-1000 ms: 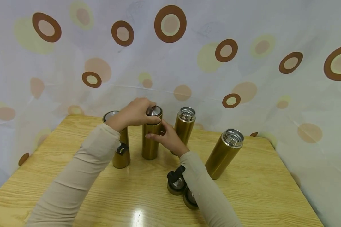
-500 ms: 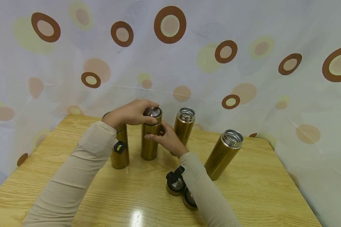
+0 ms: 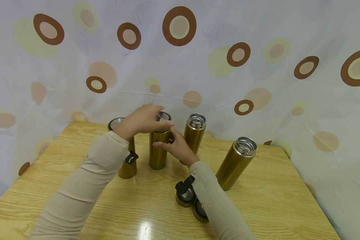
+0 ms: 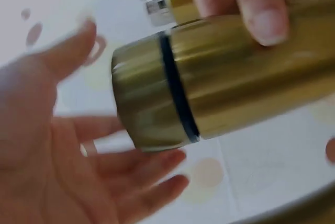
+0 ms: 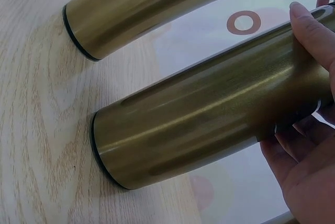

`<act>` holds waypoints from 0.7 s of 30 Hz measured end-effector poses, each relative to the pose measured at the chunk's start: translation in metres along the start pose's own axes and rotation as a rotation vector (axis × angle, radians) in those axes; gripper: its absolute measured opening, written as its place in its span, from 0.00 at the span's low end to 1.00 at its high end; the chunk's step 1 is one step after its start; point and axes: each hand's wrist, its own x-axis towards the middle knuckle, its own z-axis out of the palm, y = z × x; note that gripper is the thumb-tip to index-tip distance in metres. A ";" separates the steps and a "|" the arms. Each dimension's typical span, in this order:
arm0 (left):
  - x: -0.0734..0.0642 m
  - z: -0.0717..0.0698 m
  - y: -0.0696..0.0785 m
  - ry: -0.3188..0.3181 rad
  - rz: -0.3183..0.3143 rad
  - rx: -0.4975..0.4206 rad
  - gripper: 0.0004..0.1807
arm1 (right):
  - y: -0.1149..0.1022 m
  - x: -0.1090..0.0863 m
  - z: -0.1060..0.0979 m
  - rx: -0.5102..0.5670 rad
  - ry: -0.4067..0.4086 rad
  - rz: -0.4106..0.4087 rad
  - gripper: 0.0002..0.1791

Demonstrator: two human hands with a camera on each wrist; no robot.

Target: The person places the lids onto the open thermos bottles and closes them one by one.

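Note:
A gold vacuum flask [image 3: 158, 155] stands upright on the table, with a silver-topped lid [image 4: 144, 96] on it and a thin dark seam below the lid. My right hand [image 3: 180, 146] grips the upper body, thumb on one side and fingers on the other in the right wrist view. Around the lid, my left hand [image 3: 142, 120] is spread. Its thumb [image 4: 73, 51] stands off the lid in the left wrist view, while the fingers [image 4: 152, 174] lie loosely beneath it; whether they touch it I cannot tell.
A lidded gold flask [image 3: 127, 170] stands left, partly behind my left wrist. To the right are two lidless flasks, one close behind [image 3: 195, 133] and one farther right [image 3: 236, 163]. Two loose lids [image 3: 186, 196] lie near my right forearm on the wooden table [image 3: 273, 206].
My left hand turned leftward about the lid, then swung back right, its thumb now off the lid. The right hand and the flask stay in place.

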 end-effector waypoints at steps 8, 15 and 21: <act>-0.006 0.024 0.022 0.306 -0.182 0.327 0.39 | -0.001 -0.001 0.001 0.009 -0.006 -0.009 0.38; -0.004 0.026 0.021 0.307 -0.135 0.315 0.30 | -0.001 -0.001 0.000 -0.009 0.002 -0.004 0.41; -0.001 0.020 0.014 0.194 -0.076 0.273 0.28 | -0.001 -0.001 -0.001 -0.017 0.007 -0.008 0.43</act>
